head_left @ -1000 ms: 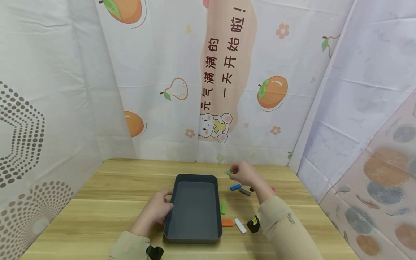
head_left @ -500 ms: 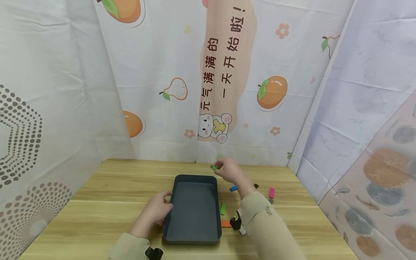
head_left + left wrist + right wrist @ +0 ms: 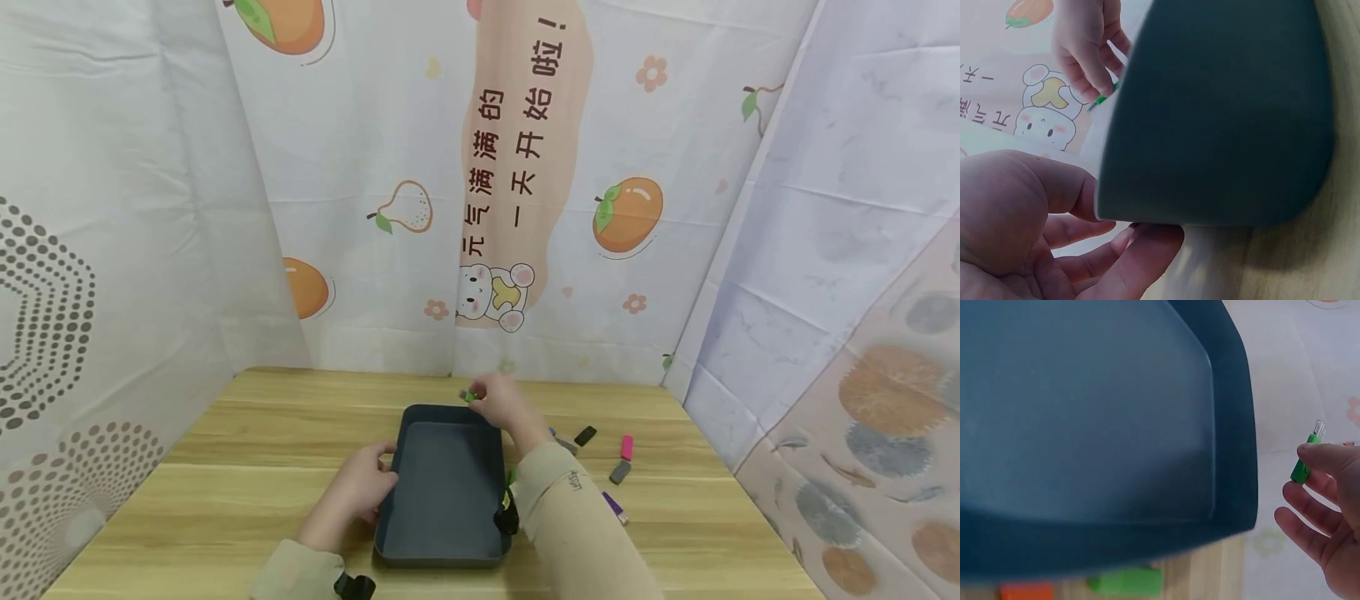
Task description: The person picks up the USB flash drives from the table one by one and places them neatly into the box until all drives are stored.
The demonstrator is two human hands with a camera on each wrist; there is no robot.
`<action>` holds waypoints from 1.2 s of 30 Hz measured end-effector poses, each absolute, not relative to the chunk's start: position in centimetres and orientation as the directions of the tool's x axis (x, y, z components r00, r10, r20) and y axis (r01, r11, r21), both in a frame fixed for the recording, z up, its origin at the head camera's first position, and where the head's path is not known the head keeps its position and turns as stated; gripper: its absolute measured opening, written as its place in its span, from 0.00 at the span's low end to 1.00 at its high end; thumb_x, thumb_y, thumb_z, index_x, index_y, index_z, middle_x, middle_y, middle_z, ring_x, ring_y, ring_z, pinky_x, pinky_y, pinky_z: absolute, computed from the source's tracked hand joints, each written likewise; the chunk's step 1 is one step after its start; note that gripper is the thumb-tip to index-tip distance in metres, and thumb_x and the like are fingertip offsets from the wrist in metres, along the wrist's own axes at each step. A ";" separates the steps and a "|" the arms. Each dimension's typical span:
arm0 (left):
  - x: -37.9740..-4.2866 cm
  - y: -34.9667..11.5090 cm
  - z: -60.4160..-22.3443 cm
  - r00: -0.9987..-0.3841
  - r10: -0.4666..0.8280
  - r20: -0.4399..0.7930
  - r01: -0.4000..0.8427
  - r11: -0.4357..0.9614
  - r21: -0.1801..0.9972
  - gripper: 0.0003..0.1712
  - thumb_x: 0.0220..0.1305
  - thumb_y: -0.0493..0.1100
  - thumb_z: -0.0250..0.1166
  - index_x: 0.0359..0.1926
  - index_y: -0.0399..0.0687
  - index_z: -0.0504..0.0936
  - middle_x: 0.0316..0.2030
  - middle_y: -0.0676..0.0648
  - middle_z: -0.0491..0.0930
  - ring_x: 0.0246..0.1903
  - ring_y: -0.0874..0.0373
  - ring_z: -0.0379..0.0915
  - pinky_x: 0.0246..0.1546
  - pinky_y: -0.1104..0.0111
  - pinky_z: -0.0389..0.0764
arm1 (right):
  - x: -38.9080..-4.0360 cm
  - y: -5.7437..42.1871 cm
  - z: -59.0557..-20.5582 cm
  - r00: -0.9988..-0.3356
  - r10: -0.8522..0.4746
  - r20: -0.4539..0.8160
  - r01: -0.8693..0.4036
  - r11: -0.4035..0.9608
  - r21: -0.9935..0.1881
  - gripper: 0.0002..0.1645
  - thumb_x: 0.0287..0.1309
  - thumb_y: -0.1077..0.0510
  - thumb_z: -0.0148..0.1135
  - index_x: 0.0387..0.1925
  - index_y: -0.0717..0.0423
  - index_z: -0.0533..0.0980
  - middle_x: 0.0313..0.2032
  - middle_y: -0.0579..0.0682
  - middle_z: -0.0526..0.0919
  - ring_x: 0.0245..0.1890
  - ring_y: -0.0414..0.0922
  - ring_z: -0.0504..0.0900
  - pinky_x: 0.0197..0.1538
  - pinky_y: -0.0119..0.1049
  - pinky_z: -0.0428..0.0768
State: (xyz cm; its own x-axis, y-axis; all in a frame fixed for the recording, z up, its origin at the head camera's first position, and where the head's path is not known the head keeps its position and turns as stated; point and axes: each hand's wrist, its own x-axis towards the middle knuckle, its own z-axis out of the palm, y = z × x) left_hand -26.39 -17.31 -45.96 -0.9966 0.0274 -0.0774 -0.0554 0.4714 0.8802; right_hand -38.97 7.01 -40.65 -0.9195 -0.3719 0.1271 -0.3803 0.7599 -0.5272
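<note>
A dark grey rectangular tray (image 3: 446,492) lies on the wooden table, its inside bare. My left hand (image 3: 360,483) grips the tray's left side, thumb and fingertips at the wall in the left wrist view. Above the tray's far right corner, my right hand (image 3: 501,404) pinches a small green USB flash drive (image 3: 1305,459) between thumb and fingers. Its metal plug points away from the palm. In the right wrist view the drive is apart from the tray, beyond its far wall.
Right of the tray lie several drives: black (image 3: 586,436), pink (image 3: 627,447), grey (image 3: 620,472) and purple (image 3: 615,507). Another green one (image 3: 1127,582) and an orange one (image 3: 1026,591) sit close beside the tray. My right arm hides part of this area. A printed curtain (image 3: 375,333) hangs behind the table.
My right hand has carried the green USB flash drive leftward, from beyond the loose drives to the tray's far edge. My left hand and the tray have stayed in place.
</note>
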 end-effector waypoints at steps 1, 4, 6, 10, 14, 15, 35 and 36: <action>-26.4 -17.3 -45.9 -0.997 0.030 -0.075 -0.052 0.472 0.880 0.32 0.60 0.29 0.57 0.68 0.32 0.70 0.37 0.40 0.74 0.24 0.48 0.77 0.13 0.55 0.81 | -38.9 6.7 -40.7 -0.920 -0.372 0.121 -0.377 0.763 -0.525 0.05 0.63 0.61 0.68 0.40 0.57 0.83 0.40 0.51 0.84 0.41 0.47 0.82 0.46 0.45 0.83; -26.3 -17.4 -46.0 -0.997 0.031 -0.074 -0.051 0.467 0.883 0.33 0.60 0.29 0.57 0.68 0.32 0.70 0.36 0.40 0.74 0.24 0.48 0.77 0.13 0.55 0.81 | -39.0 6.1 -41.1 -0.920 -0.373 0.123 -0.382 0.773 -0.506 0.04 0.62 0.62 0.69 0.38 0.57 0.83 0.39 0.52 0.85 0.40 0.47 0.82 0.45 0.45 0.83; -26.3 -17.4 -46.0 -0.997 0.032 -0.075 -0.051 0.466 0.883 0.33 0.60 0.29 0.56 0.69 0.32 0.70 0.36 0.40 0.73 0.24 0.49 0.77 0.13 0.55 0.81 | -39.0 5.7 -41.4 -0.917 -0.377 0.129 -0.391 0.792 -0.468 0.03 0.62 0.62 0.69 0.38 0.56 0.84 0.38 0.51 0.84 0.40 0.47 0.82 0.45 0.45 0.82; -26.3 -17.5 -46.0 -0.997 0.029 -0.076 -0.054 0.469 0.882 0.33 0.60 0.29 0.56 0.69 0.32 0.70 0.34 0.41 0.73 0.22 0.49 0.76 0.12 0.55 0.81 | -38.8 5.1 -42.2 -0.912 -0.397 0.107 -0.406 0.827 -0.389 0.05 0.62 0.60 0.70 0.39 0.54 0.84 0.38 0.50 0.84 0.40 0.47 0.82 0.46 0.45 0.82; -26.3 -17.5 -46.1 -0.997 0.031 -0.069 -0.046 0.477 0.878 0.33 0.60 0.29 0.56 0.69 0.32 0.70 0.36 0.41 0.74 0.22 0.49 0.77 0.12 0.56 0.81 | -38.7 4.7 -43.1 -0.908 -0.415 0.065 -0.412 0.848 -0.333 0.05 0.62 0.60 0.70 0.39 0.54 0.84 0.36 0.48 0.84 0.37 0.45 0.81 0.43 0.43 0.82; -26.4 -17.5 -46.1 -0.997 0.034 -0.068 -0.043 0.479 0.877 0.33 0.60 0.29 0.56 0.69 0.32 0.70 0.36 0.40 0.75 0.22 0.49 0.77 0.12 0.56 0.81 | -38.7 4.7 -43.3 -0.910 -0.412 0.055 -0.406 0.854 -0.326 0.04 0.61 0.60 0.71 0.38 0.54 0.84 0.35 0.47 0.84 0.36 0.44 0.80 0.42 0.42 0.81; -26.4 -17.3 -46.0 -0.996 0.041 -0.080 -0.051 0.480 0.876 0.34 0.59 0.29 0.57 0.69 0.32 0.70 0.35 0.40 0.75 0.22 0.49 0.77 0.12 0.56 0.81 | -37.8 3.1 -45.3 -0.964 -0.267 -0.002 -0.252 0.911 -0.327 0.11 0.63 0.70 0.62 0.44 0.59 0.85 0.41 0.53 0.85 0.42 0.49 0.83 0.49 0.44 0.83; -26.4 -17.3 -46.0 -0.996 0.044 -0.080 -0.049 0.480 0.876 0.34 0.59 0.28 0.57 0.69 0.32 0.70 0.34 0.40 0.74 0.22 0.49 0.77 0.12 0.56 0.81 | -37.8 3.1 -45.3 -0.964 -0.266 0.000 -0.251 0.911 -0.326 0.12 0.63 0.71 0.61 0.45 0.60 0.85 0.42 0.54 0.85 0.43 0.50 0.83 0.50 0.44 0.83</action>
State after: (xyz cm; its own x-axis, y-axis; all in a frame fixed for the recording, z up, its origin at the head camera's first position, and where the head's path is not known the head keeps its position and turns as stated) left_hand -26.40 -17.34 -46.04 -0.9958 0.0438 -0.0802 -0.0494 0.4797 0.8761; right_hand -37.77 3.10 -45.35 -0.9640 -0.2657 -0.0002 -0.2511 0.9113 -0.3262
